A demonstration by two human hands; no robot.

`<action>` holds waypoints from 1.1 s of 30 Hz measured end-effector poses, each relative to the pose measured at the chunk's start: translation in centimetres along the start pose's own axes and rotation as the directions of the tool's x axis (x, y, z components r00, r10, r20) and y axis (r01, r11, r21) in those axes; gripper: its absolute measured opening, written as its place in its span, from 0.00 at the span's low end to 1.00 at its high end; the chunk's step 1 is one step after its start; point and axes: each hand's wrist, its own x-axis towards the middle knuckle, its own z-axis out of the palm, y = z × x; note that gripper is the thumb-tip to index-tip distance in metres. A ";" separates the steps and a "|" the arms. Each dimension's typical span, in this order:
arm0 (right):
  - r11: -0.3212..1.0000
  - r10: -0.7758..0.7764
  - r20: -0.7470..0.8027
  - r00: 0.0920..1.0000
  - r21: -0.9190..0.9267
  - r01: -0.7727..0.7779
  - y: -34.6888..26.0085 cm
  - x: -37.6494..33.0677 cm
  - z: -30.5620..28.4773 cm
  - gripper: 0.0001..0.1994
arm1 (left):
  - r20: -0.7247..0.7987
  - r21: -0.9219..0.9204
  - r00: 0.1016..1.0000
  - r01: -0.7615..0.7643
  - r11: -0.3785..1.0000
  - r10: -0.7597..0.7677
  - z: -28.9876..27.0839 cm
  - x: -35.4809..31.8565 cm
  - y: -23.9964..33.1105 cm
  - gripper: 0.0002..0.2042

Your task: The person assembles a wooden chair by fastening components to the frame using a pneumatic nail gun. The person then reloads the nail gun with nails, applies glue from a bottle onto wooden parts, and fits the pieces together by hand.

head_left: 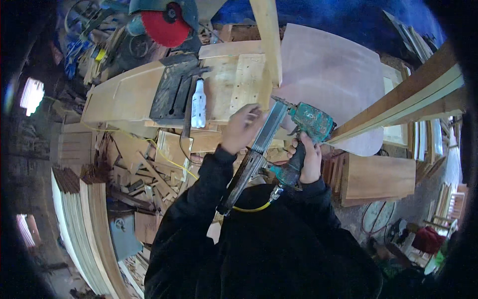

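Observation:
In my right hand is a nail gun, its dark handle gripped with the fingers wrapped round it. The tool has a scuffed green head and a long metal magazine slanting down toward my body. A yellow air hose joins the fitting at the bottom of the handle. My left hand is raised beside the upper part of the magazine. Its fingers are bent and blurred, so I cannot tell whether they hold anything or touch the magazine.
A white bottle stands on the workbench near a dark metal saw base. Behind are a red circular saw blade and a large pale board. Long timbers jut in at right; wood offcuts lie below left.

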 end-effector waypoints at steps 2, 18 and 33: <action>1.000 0.021 0.014 1.000 -0.007 -0.021 -0.4 -0.5 0.1 0.07 | 0.053 -0.007 0.998 0.028 1.000 -0.028 1.3 1.9 0.1 0.20; 0.995 0.087 0.069 0.994 -0.047 -0.084 -1.6 -1.1 -0.6 0.08 | 0.177 -0.097 0.984 0.025 0.995 -0.007 1.7 -1.2 0.8 0.19; 0.990 0.128 0.073 0.989 -0.070 -0.123 -0.6 -1.3 -0.2 0.08 | 0.475 0.422 0.838 -0.485 0.766 0.268 -2.1 2.0 4.0 0.17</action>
